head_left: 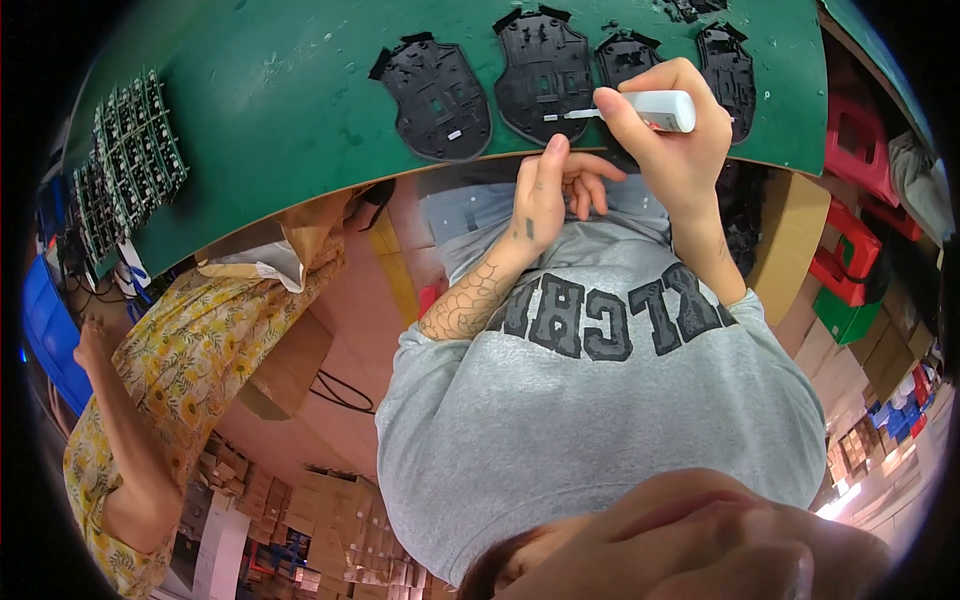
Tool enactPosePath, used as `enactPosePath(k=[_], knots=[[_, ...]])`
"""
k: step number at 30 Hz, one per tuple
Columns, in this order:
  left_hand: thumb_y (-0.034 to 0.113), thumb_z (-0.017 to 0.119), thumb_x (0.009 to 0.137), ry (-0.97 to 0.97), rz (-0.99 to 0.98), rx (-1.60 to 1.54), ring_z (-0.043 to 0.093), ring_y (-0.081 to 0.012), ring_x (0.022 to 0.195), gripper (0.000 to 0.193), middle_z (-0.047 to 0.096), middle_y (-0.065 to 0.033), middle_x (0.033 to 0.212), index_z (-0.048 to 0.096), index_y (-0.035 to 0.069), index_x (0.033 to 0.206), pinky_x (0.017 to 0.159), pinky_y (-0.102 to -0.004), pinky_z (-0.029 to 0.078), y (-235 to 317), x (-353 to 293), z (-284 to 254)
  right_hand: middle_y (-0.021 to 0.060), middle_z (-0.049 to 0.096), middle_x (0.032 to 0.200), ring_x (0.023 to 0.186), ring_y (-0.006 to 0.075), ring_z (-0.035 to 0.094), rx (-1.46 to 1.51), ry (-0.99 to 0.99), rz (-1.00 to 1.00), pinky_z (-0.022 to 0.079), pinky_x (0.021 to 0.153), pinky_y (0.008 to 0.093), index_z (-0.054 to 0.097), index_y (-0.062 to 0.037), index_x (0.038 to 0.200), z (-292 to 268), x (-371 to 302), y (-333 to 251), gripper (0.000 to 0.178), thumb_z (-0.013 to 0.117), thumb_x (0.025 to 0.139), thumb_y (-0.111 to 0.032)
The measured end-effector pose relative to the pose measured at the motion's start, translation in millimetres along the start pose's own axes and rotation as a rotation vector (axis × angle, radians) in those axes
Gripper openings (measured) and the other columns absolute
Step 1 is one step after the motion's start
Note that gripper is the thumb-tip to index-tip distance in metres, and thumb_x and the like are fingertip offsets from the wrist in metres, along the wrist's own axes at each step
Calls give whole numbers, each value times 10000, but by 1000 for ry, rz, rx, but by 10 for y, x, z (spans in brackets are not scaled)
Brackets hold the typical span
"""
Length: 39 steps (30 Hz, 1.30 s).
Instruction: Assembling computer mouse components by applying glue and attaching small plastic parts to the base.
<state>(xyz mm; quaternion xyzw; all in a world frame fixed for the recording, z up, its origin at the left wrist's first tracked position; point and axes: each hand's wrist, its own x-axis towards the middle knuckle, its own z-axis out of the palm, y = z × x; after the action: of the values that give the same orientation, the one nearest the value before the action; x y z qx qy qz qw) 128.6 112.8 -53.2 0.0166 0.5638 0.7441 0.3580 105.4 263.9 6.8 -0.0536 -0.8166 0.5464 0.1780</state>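
My right hand (685, 150) is closed around a small white glue bottle (668, 110). Its thin nozzle points left, with the tip beside a small white piece on a black plastic shell (545, 65). My left hand (543, 205) is just below that shell at the table's front edge, fingers apart and holding nothing. One of its fingertips is at the shell's lower edge; whether it touches, I cannot tell. To the left lies a similar black shell (437, 95), also bearing a small white piece. Another black shell (625, 57) is partly hidden behind my right hand.
On the green table (270, 120), a further black shell (727, 75) lies to the right. Green circuit boards (135, 150) are stacked at the far left. A person in a yellow floral garment (215, 340) is at the left. Cardboard (790, 240) stands under the table's right side.
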Motion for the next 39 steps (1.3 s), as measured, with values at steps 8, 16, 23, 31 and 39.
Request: enactPosePath(k=[8,16,23,31,39], knots=[[540,151,1023,-12,0,-41,483,-75,469,814,621,-58,593,729,-23,916,475,-200,385,-4,18,25,19,634,632,565,61,615,-56,-16,-35,478,502,213,608,-35,773,47,21,20,286,847,738,-189],[530,158,1028,-37,12,-66,473,-68,470,799,615,-49,592,729,-20,925,478,-196,381,6,33,23,-32,611,670,585,6,506,-37,0,-17,384,515,165,627,-37,787,56,18,-36,173,792,796,-86],[561,121,1001,8,9,-91,489,-87,462,853,612,-56,568,733,-22,883,469,-217,372,7,-40,-39,-28,615,683,598,4,517,55,-37,10,389,520,162,629,-35,806,144,0,-102,186,804,789,-94],[601,21,972,115,60,-144,502,-105,447,957,595,-68,534,720,-29,800,458,-226,379,-23,-100,-119,-33,610,668,591,9,525,5,-157,-42,401,516,170,620,-40,802,385,96,-146,219,818,784,-132],[557,30,986,102,78,-191,498,-107,440,922,597,-73,533,720,-24,793,460,-236,383,-26,-78,-99,-35,614,667,594,8,531,-15,-199,-73,404,516,172,618,-39,788,431,150,-113,220,815,789,-137]])
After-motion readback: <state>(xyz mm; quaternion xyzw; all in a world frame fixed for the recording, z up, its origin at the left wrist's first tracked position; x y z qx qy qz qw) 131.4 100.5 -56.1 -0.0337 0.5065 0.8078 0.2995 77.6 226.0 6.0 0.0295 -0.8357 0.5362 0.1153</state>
